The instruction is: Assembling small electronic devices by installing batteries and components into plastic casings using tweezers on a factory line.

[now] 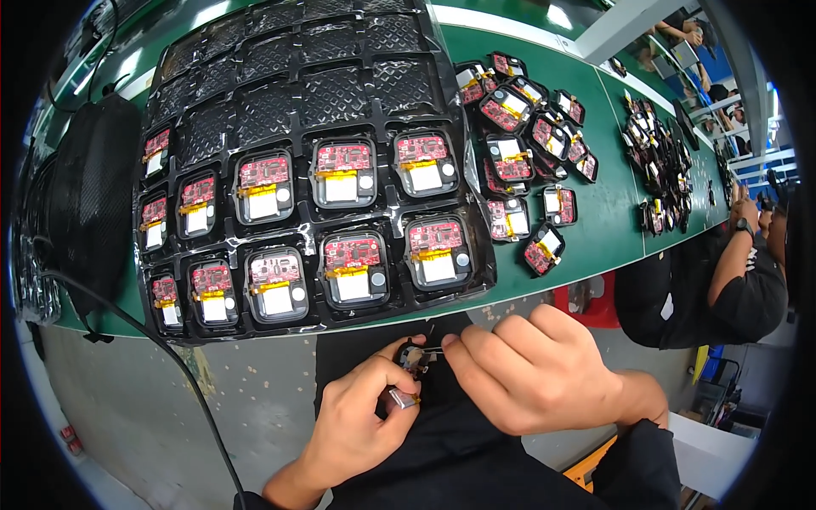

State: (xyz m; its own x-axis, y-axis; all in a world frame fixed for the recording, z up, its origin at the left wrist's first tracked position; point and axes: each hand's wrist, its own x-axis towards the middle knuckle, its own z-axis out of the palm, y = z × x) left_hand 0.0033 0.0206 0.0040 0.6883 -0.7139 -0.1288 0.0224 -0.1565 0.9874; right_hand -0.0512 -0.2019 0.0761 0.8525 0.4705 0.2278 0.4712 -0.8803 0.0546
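Black and small, the electronic module [414, 357] sits pinched between both hands just below the near edge of the green table [612, 221], over the person's dark lap. The left hand [361, 425] is closed around it from below, thumb and fingers wrapped on its lower part, where a little silvery metal piece [402, 398] shows. The right hand [531, 370] is curled shut from the other side, its fingertips [450, 344] pressing at the module's top, where thin wires stick out; the exact grip there is too small to make out.

Just beyond the hands lies a black moulded tray [297, 110] on the table. Its nearer pockets hold similar modules with red circuit boards [344, 157] and white rectangular cells, while the far pockets show only their textured bottoms. To the right of the tray, a loose pile of the same modules [527, 127] is scattered on the green surface, and a second pile [659, 161] lies farther along. A black cable [144, 331] runs down from the tray's left corner across the grey floor. At the far right, another person in a dark shirt [722, 289] sits at the table, arm bent.
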